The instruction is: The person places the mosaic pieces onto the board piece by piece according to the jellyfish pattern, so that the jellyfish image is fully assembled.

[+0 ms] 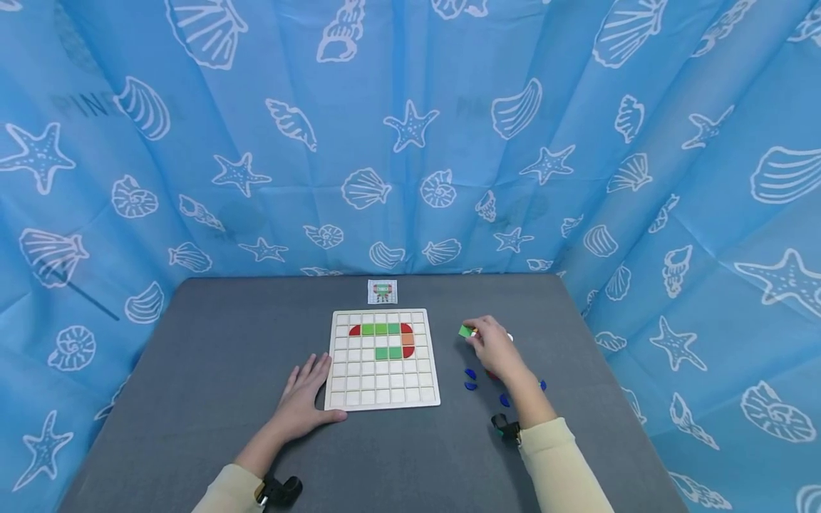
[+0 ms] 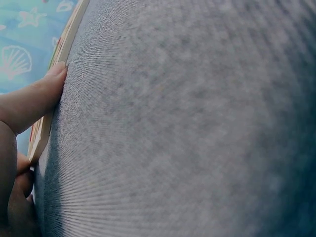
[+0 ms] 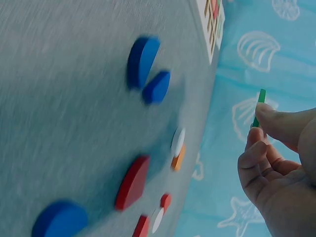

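Note:
A pale wooden grid board [image 1: 383, 396] lies on the grey table, with green, red and orange pieces set in its upper rows. At the board's left edge and lower left corner rests my left hand [image 1: 301, 406], fingers spread; its thumb touches the board rim [image 2: 42, 133] in the left wrist view. To the right of the board, my right hand [image 1: 497, 349] pinches a green piece [image 3: 262, 96] between thumb and fingers, held above the table in the right wrist view.
Blue pieces [image 1: 471, 386] lie right of the board, near a red piece [image 3: 132, 182], an orange piece [image 3: 178, 158] and white pieces [image 3: 178, 141]. A small pattern card [image 1: 383, 283] lies behind the board. A blue shell-patterned curtain [image 1: 410, 192] hangs beyond the table.

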`<state>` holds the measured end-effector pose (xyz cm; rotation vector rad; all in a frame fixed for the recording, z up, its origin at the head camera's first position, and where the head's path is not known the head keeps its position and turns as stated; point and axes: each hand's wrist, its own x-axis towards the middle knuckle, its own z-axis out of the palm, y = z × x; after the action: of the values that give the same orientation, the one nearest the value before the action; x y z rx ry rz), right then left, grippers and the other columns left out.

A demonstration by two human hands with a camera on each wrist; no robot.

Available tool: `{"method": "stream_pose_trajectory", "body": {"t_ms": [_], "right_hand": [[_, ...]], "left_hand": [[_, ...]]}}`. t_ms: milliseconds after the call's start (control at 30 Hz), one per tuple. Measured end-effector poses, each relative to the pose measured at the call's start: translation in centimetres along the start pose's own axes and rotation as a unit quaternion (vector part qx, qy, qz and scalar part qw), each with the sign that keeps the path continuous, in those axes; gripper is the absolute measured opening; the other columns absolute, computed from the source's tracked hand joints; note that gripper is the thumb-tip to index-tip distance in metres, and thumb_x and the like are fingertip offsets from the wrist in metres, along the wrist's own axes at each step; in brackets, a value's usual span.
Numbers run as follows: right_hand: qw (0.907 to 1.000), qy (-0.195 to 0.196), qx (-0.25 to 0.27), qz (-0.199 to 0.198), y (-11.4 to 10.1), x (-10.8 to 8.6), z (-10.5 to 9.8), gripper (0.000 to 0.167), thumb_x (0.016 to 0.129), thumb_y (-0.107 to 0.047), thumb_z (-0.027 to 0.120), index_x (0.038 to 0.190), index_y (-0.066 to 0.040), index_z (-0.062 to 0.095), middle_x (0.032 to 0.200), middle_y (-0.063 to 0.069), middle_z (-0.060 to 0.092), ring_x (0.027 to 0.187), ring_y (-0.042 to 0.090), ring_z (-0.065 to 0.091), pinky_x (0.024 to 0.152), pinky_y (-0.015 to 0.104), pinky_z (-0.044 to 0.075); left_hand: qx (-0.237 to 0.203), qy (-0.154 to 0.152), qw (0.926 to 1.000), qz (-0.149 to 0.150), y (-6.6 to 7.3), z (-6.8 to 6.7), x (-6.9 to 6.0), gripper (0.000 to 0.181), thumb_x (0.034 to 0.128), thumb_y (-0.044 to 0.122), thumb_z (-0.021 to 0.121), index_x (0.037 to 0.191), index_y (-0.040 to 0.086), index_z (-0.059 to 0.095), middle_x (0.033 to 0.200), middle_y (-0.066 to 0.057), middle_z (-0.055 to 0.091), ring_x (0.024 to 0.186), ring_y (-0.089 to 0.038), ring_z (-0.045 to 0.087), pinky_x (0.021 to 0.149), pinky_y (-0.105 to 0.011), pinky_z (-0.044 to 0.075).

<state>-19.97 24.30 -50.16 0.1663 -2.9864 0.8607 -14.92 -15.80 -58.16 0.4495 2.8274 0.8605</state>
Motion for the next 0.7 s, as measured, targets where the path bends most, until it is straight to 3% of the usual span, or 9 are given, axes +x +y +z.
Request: {"method": "stream_pose_trajectory", "body": {"t_ms": [367,700], "right_hand": [[0.9988,-0.029,0.008,-0.039,-2.9,0.9,2.2,0.031,0.097,-0.008,0.068,0.128,-0.005,0.068,0.115,0.011,0.061,0.089,0.018,0.058,0.073,0.034,0.052],[0.9957,-0.052,0.011,-0.076,-5.2,1.7,4.0,0.031,0.097,-0.008,0.068,0.128,-0.007,0.068,0.115,0.008,0.062,0.087,0.015,0.056,0.076,0.035,0.051]], "left_hand": [[-0.005,-0.011,0.9999,-0.002,-0.1,0.1,0.3,0.123,0.073,0.069,0.077,0.162,0.007,0.019,0.169,-0.012,0.017,0.157,-0.037,0.007,0.123,-0.06,0.002],[0.002,0.0,1.0,0.001,-0.2,0.1,0.1,0.123,0.0718,0.069,0.078,0.161,0.005,0.023,0.168,-0.015,0.021,0.156,-0.039,0.01,0.122,-0.062,0.005]]}}
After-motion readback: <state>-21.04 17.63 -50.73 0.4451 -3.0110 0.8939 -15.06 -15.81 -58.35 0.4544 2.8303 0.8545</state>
